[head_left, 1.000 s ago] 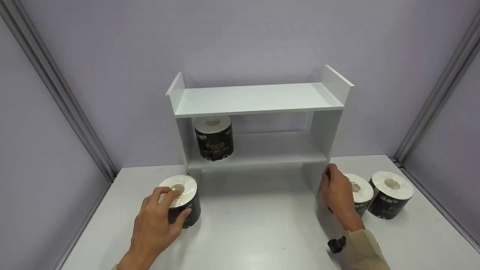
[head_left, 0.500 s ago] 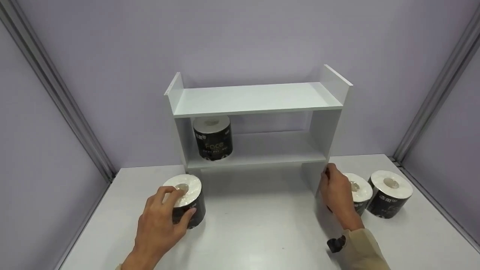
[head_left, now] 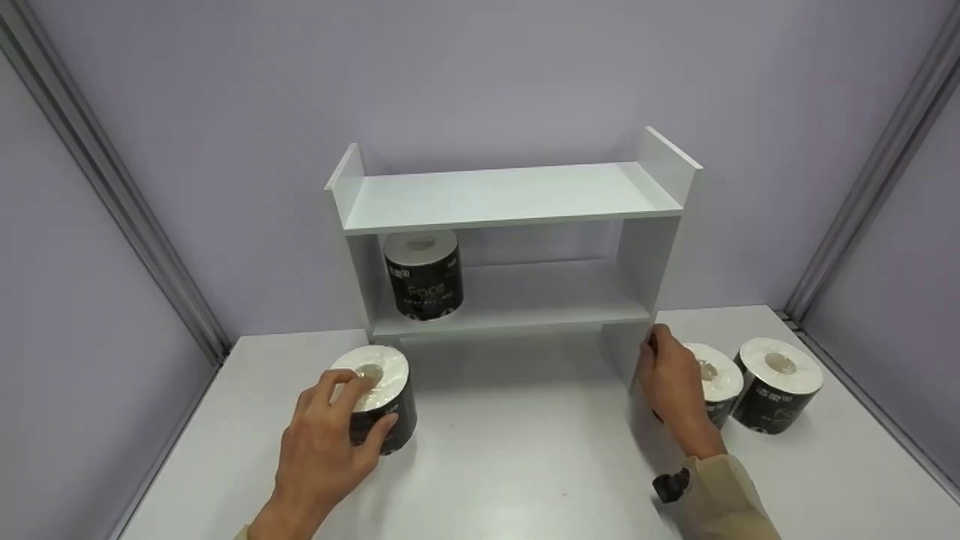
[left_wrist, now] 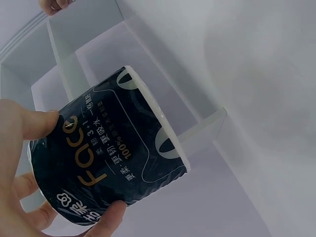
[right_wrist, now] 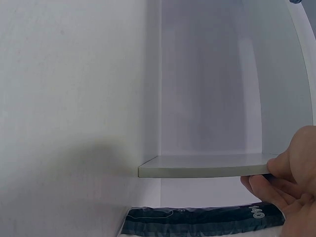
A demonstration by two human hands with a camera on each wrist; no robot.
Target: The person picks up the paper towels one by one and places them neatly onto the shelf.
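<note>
A black-wrapped toilet paper roll (head_left: 386,427) stands in front of the shelf's left end, its white top facing up. My left hand (head_left: 322,442) grips it, thumb on the near side and fingers at the top by the core; its gold lettering shows in the left wrist view. Whether its base touches the table cannot be told. My right hand (head_left: 671,382) pinches the front edge of the right side panel of the white shelf (head_left: 510,199), thumb and fingers on either face in the right wrist view. Another roll (head_left: 424,281) stands at the left on the middle board.
Two more rolls stand on the table to the right: one (head_left: 716,379) partly behind my right hand, the other (head_left: 778,386) beside it. The white table (head_left: 495,480) runs back to a pale wall, with metal-framed panels at both sides.
My left hand has moved a little to the right with the toilet paper roll in its grip. My right hand has kept its hold on the shelf panel.
</note>
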